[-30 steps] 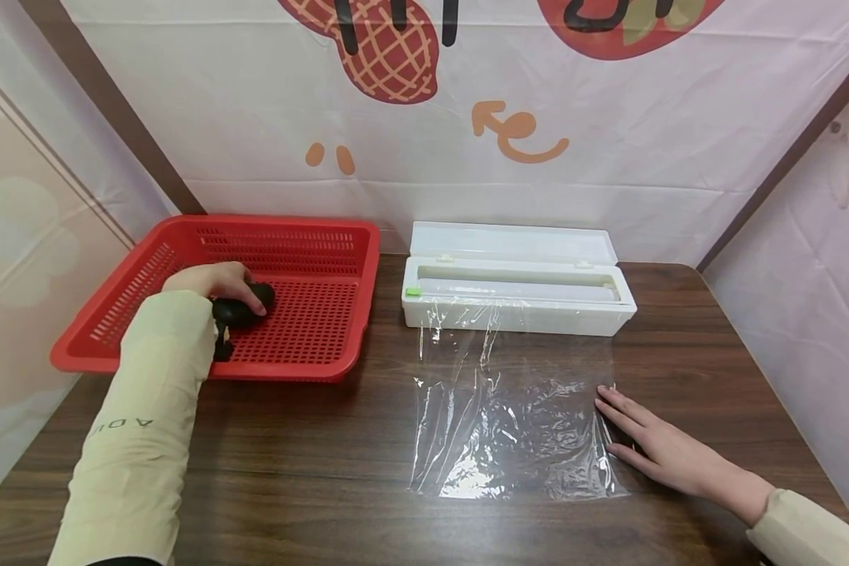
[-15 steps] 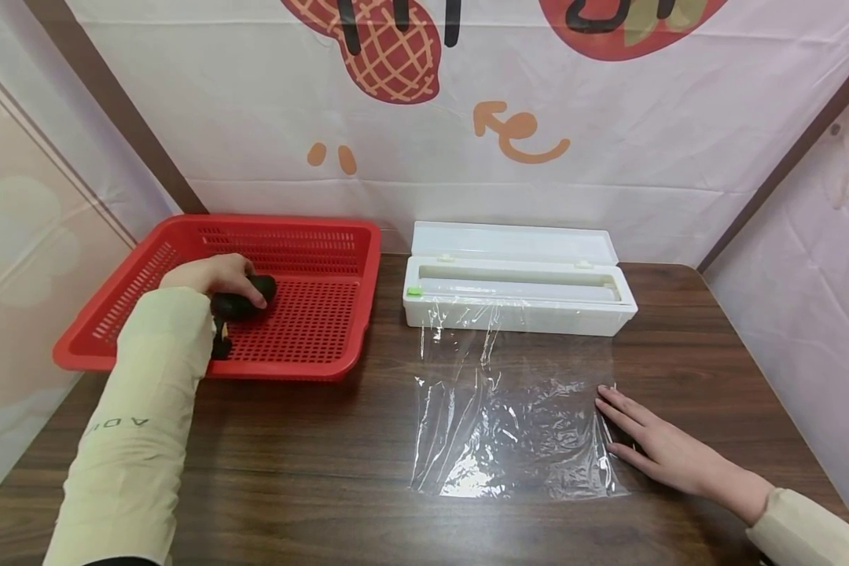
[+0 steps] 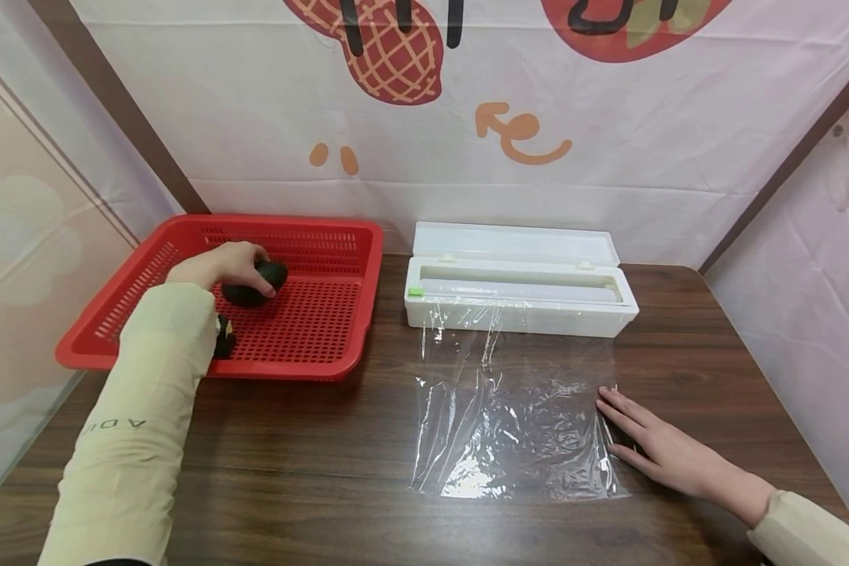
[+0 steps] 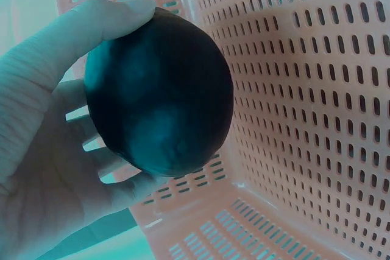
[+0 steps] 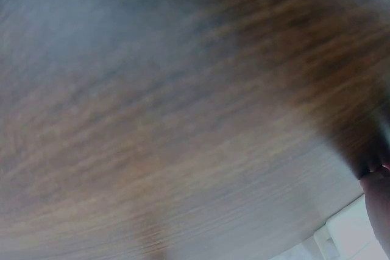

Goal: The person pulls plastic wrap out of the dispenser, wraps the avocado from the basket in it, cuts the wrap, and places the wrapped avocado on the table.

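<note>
My left hand [image 3: 229, 266] grips a smooth, dark green-black oval fruit [image 4: 161, 95] over the red basket [image 3: 368, 314], thumb on top and fingers curled round its far side in the left wrist view. Its exact kind I cannot tell. On the right, my right hand [image 3: 661, 440] lies flat on the table, fingers straight, fingertips at the right edge of a sheet of cling film [image 3: 509, 424]. That sheet runs forward out of a white cling film dispenser [image 3: 520, 318], whose lid [image 3: 512, 242] stands up. A wood-grain blur fills most of the right wrist view.
A green slider [image 3: 415, 292] sits at the dispenser's left front corner. The basket has slotted walls and stands at the back left of the brown wooden table [image 3: 311, 472]. Printed fabric [image 3: 424, 189] closes off the back and both sides.
My left hand has lifted the dark fruit slightly and moved it a little to the right and back within the basket. The right hand and the cling film have stayed in place.
</note>
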`<state>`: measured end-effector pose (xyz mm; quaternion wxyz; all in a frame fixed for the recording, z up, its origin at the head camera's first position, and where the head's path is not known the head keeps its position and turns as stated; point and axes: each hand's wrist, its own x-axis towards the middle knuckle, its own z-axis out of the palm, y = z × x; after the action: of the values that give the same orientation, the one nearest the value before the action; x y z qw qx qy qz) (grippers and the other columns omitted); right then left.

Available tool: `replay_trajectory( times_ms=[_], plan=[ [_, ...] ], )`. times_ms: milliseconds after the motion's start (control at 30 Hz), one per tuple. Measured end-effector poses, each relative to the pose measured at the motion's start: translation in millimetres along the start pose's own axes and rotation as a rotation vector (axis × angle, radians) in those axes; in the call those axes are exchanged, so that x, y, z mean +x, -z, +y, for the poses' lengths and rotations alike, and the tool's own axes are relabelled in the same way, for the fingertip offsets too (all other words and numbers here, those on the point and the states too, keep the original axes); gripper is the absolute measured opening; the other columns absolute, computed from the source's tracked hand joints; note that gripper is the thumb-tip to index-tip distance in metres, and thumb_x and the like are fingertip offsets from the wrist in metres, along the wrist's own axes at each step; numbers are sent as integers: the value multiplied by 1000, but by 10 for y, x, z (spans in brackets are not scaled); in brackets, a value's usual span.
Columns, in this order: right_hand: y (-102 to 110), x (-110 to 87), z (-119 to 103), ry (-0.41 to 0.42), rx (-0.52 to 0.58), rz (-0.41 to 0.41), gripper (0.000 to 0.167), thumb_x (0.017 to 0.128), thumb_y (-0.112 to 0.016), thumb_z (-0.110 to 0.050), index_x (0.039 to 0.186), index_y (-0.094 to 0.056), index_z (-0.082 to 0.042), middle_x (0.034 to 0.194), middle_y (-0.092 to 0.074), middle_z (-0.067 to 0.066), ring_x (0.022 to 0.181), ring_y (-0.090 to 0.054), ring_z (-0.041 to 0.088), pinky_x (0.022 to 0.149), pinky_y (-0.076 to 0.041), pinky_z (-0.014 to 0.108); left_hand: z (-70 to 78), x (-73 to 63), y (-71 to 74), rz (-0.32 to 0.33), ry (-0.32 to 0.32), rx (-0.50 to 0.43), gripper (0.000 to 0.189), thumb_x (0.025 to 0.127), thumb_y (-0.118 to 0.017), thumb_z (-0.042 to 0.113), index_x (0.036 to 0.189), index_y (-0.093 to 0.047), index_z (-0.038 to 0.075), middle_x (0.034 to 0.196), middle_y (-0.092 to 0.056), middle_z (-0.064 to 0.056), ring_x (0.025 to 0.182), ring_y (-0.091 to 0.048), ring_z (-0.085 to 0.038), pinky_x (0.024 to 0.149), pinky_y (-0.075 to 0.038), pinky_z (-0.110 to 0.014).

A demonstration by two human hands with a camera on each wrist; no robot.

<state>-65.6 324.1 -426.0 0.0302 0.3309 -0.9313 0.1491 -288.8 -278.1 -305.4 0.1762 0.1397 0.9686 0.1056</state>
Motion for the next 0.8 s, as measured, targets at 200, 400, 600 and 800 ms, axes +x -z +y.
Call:
replay_trajectory(
  times_ms=[200, 400, 600, 800],
  plan=[
    [-5, -7, 6, -1, -1, -1, 61, 84, -65, -22, 136, -40, -4, 142, -34, 16, 135, -22, 14, 101, -10, 4, 33, 23, 9, 36, -19, 12, 64, 71, -74, 23, 115, -47, -15, 108, -52, -33, 91, -52, -38, 75, -45, -49],
    [-10, -2, 0, -4, 3, -8, 61, 84, -65, -23, 137, -40, -4, 142, -34, 15, 135, -23, 14, 100, -10, 4, 45, 48, 13, 61, -39, 20, 63, 71, -74, 22, 116, -47, -14, 107, -53, -32, 89, -52, -37, 74, -44, -48],
    [-17, -3, 5, -7, 3, -10, 61, 84, -65, -23, 137, -40, -5, 142, -34, 15, 135, -23, 14, 100, -10, 4, 96, 73, 19, 101, -73, 28, 61, 71, -73, 18, 116, -48, -14, 106, -53, -31, 88, -52, -37, 74, -45, -48],
    [-15, -4, 12, -3, -1, -4, 61, 84, -65, -23, 137, -40, -4, 142, -34, 15, 135, -23, 13, 101, -10, 4, 163, 76, 38, 142, -98, 28, 57, 70, -73, 16, 113, -50, -12, 104, -54, -30, 86, -53, -36, 72, -45, -48]
  ],
)
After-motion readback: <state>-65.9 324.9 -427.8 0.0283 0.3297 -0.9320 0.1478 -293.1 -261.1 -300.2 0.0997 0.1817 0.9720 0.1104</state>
